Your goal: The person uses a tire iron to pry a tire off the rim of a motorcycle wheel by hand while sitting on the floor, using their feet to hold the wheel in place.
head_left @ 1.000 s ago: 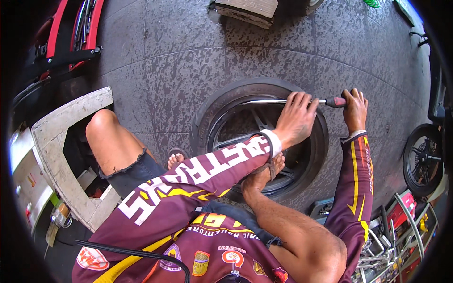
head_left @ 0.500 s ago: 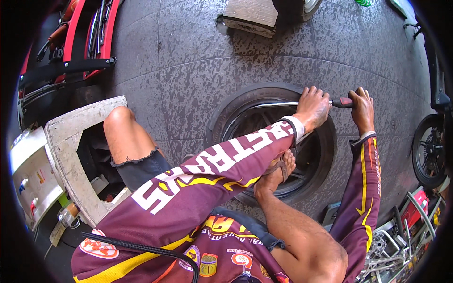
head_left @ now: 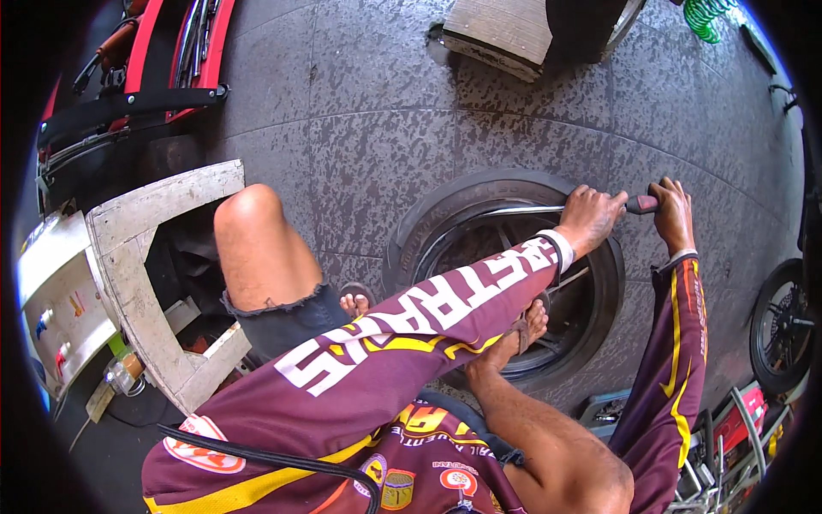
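A motorcycle wheel with a black tyre (head_left: pixel 428 214) lies flat on the floor in front of me. Across its upper rim runs a tyre lever (head_left: pixel 535 210), its metal shaft reaching over the rim and its dark, red-marked handle (head_left: pixel 642 204) pointing right. My left hand (head_left: pixel 591 218) is closed round the lever where the shaft meets the handle, above the tyre's upper right side. The handle's far end is gripped by my right hand (head_left: pixel 675 214), just outside the tyre. My sandalled right foot (head_left: pixel 533 324) rests on the wheel; my left forearm hides part of it.
A worn white wooden frame (head_left: pixel 167 206) stands at left, by a red tool rack (head_left: pixel 141 51). A wooden block (head_left: pixel 501 34) sits at the far side beside a dark tyre. Another wheel (head_left: pixel 781 325) stands at right, with metal parts (head_left: pixel 736 445) nearer. A green coiled hose (head_left: pixel 702 17) lies far right.
My view has shifted, so the scene sits lower and more to the right, and my left foot now shows. Both hands keep their hold on the lever, nearly unmoved over the wheel.
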`<state>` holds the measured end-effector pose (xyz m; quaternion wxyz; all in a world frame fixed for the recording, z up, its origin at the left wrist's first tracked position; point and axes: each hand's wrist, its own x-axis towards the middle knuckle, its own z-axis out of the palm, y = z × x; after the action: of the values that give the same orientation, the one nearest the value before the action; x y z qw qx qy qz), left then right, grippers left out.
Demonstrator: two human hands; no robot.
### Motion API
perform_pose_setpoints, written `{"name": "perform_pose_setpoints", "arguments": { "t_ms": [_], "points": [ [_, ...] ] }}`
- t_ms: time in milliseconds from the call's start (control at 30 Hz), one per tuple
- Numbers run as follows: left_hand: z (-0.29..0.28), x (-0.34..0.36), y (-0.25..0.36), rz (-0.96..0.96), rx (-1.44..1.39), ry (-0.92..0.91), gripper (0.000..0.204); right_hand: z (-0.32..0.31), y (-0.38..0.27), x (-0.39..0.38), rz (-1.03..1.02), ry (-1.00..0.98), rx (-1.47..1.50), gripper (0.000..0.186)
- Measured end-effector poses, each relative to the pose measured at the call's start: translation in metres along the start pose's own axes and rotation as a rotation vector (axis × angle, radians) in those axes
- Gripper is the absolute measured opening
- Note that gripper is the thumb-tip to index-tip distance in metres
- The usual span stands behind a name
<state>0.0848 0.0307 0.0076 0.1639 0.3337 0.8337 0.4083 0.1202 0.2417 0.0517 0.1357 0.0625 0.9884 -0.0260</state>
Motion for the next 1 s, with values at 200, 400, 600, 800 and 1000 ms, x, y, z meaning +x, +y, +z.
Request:
{"name": "perform_pose_setpoints", "arguments": {
  "t_ms": [200,400,600,800,1000],
  "points": [
    [-0.005,0.003,0.006,0.050,-0.018,0.002,0.015,-0.010,0.005,-0.004,-0.031,0.042,-0.074,0.014],
    [-0.027,0.008,0.002,0.065,-0.025,-0.072,0.018,-0.038,-0.031,0.012,-0.105,-0.255,0.037,0.017],
    [-0.135,-0.010,-0.079,-0.204,-0.079,0.199,0.043,0.003,0.009,0.009,-0.297,-0.148,0.015,0.017],
    [-0.158,-0.113,-0.134,-0.829,0.142,-0.011,0.064,0.021,0.011,0.019,-0.429,-0.029,0.144,0.020],
    [-0.154,-0.117,-0.129,-0.755,0.040,0.069,0.060,0.036,0.019,0.021,-0.464,0.053,0.167,0.021]
  ]
}}
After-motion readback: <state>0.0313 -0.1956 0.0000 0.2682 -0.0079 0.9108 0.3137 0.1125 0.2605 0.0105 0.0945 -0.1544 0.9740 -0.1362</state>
